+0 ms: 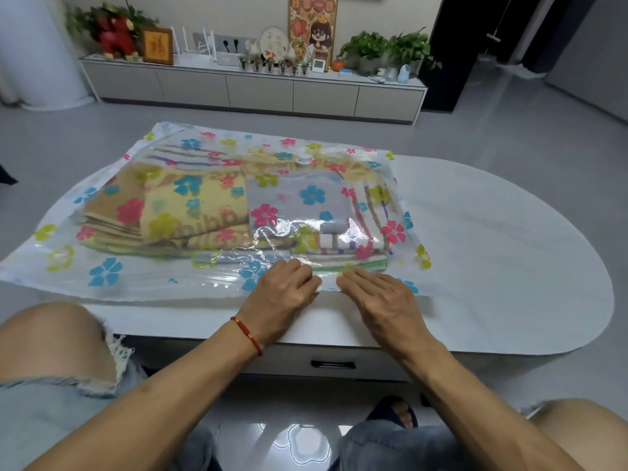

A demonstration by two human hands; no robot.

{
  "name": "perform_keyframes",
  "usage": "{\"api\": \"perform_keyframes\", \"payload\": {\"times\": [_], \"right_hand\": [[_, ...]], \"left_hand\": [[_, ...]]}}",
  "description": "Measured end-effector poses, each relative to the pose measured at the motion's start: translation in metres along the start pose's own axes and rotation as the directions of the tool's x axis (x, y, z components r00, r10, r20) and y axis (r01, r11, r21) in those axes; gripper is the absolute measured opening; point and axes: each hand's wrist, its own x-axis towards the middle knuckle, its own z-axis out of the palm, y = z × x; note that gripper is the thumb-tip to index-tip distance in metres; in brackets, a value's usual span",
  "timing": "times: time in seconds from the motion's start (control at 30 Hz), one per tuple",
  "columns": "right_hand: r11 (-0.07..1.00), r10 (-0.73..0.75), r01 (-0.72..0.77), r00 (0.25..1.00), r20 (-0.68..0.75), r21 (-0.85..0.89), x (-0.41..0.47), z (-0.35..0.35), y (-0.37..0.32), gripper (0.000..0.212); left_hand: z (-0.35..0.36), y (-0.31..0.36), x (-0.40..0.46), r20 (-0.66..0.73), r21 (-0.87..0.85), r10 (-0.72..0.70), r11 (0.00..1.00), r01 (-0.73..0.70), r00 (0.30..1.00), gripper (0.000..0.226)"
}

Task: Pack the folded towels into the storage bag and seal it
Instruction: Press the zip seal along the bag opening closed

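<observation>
Towels are already inside the storage bag, which lies flat across the white table, so I judge the sealing step is in hand. My left hand and right hand rest side by side at the middle of the bag's near edge, fingers curled down and pinching the plastic there. To do this well I would press the strip firmly at the centre, then run each hand outward to its own corner, keeping the edge flat and free of wrinkles. The closure strip itself is hard to make out under glare and under my fingers; I cannot tell how much is already shut. A round valve shows far back, partly blurred.
</observation>
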Motion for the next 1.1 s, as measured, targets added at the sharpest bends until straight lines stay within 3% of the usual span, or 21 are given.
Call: {"api": "perform_keyframes", "payload": {"times": [0.1,0.2,0.43,0.57,0.73,0.87,1.1], "right_hand": [[0.999,0.044,-0.045,0.999,0.025,0.005,-0.008,0.001,0.0,0.048],[0.997,0.081,-0.081,0.996,0.025,0.009,-0.015,-0.002,0.004,0.053],[0.987,0.16,-0.159,0.987,-0.021,0.017,-0.021,-0.007,-0.011,0.026],[0.987,0.16,-0.16,0.987,-0.031,-0.002,0.012,0.007,-0.073,0.034],[0.989,0.065,-0.067,0.998,0.019,0.13,0.058,0.031,-0.126,0.032],[0.994,0.032,-0.029,0.999,-0.025,0.107,0.047,0.034,-0.111,0.044],[0.989,0.095,-0.09,0.995,-0.04,0.114,0.026,0.03,-0.09,0.065]], "left_hand": [[-0.007,-0.012,-0.014,0.003,-0.005,-0.005,1.0,0.005,1.0,0.007],[-0.018,-0.032,-0.038,0.022,0.0,-0.02,1.0,0.02,1.0,0.006],[-0.042,-0.057,-0.074,0.022,0.03,-0.097,0.995,0.096,0.995,0.009],[-0.041,-0.052,-0.075,-0.007,0.028,-0.128,0.991,0.128,0.992,0.009],[-0.043,-0.052,-0.08,-0.033,0.033,-0.125,0.991,0.126,0.992,0.01],[-0.051,-0.061,-0.088,-0.003,0.047,-0.103,0.994,0.103,0.995,0.01],[-0.089,-0.098,-0.126,0.05,0.112,-0.138,0.985,0.132,0.989,0.005]]}}
